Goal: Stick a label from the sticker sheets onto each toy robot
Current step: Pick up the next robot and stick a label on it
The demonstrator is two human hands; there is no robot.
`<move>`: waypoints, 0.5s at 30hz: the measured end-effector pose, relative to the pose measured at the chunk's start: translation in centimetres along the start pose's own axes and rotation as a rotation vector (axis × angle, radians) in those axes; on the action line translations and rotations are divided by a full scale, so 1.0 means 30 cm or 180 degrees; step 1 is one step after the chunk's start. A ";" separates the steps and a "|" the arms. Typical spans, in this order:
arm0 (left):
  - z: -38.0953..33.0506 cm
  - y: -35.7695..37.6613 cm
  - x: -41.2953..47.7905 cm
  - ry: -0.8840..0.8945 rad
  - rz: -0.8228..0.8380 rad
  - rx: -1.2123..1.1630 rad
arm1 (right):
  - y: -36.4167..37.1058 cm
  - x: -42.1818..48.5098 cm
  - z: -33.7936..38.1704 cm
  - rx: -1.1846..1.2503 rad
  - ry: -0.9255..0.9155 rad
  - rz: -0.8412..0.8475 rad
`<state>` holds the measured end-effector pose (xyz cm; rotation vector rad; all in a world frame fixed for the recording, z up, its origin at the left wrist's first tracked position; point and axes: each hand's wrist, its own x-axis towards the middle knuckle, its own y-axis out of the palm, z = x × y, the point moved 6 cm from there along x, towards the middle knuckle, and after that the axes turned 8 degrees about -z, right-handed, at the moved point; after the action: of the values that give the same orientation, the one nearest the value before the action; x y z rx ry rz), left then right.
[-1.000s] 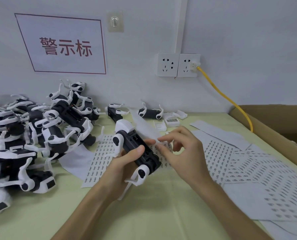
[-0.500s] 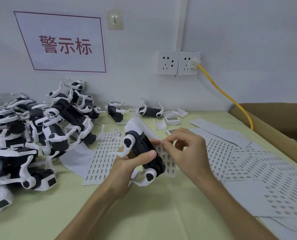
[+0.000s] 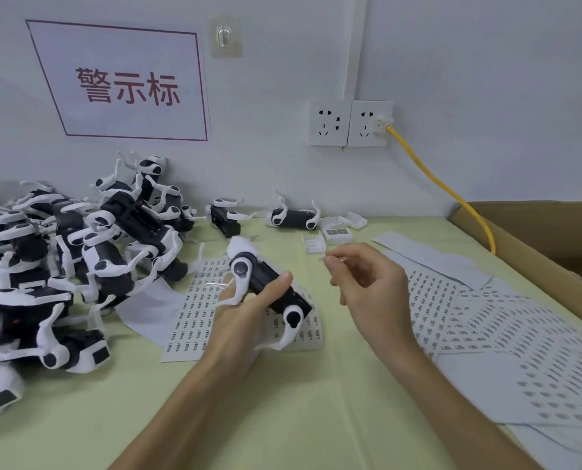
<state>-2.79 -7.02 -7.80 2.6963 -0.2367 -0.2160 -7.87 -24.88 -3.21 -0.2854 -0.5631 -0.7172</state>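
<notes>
Since half a second ago the right hand has pulled away from the robot to the right, and the left hand has turned the robot so that one side, with its round leg joints, faces the camera. Judging from this, labelling is under way on this one robot, with no label yet visible on it. A big pile of robots waits at the left of the surface, and whether any of those is labelled cannot be told. The left hand grips the robot's dark body, thumb curled over the top, just above a sheet; more sheets lie to the right, beside a box. The right hand's thumb and forefinger are pinched together, apparently on a small label, though blur makes this uncertain; its other fingers curl loosely.
</notes>
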 end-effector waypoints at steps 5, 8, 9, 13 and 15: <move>-0.045 -0.074 0.035 0.0253 -0.0569 0.0642 | -0.005 -0.003 0.007 -0.0077 -0.0096 -0.0089; -0.053 -0.036 0.039 -0.0184 0.0113 -0.0014 | 0.004 -0.007 0.019 -0.0057 -0.0171 0.0032; -0.053 -0.019 0.033 -0.0338 0.0402 -0.0324 | 0.008 -0.009 0.025 -0.0031 -0.0203 0.0098; -0.064 0.027 -0.018 -0.0598 0.1406 -0.0657 | 0.024 -0.015 0.043 0.0045 -0.0310 0.0318; -0.061 0.037 -0.027 -0.0706 0.1504 -0.0794 | 0.028 -0.017 0.045 0.0042 -0.0341 0.0362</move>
<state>-3.39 -7.13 -5.58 2.2896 -0.8401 -0.3709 -8.12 -23.41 -2.44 -0.3424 -0.6479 -0.5906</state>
